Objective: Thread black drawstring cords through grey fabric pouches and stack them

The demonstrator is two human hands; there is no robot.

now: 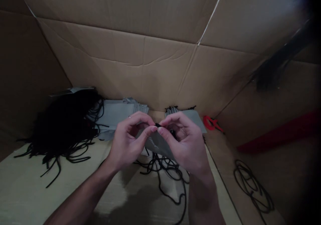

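Observation:
In the middle of the head view, my left hand [132, 139] and my right hand [185, 141] meet fingertip to fingertip. Both pinch a short piece of black cord [157, 125] between thumb and forefinger. A grey fabric pouch [162, 144] hangs just under the fingers, partly covered by my right hand; how the cord joins it I cannot make out. Below, loose black cords [163, 166] lie tangled on the pale tabletop [105, 198]. My right hand's other fingers are curled, with something dark behind them.
A big heap of black cords [67, 124] lies at the left. Behind my hands are stacked grey pouches [115, 109] and a second stack [193, 118]. Red-handled scissors [212, 123] sit at the right, near a coiled black cord [253, 186]. Cardboard walls [120, 47] enclose the back and sides.

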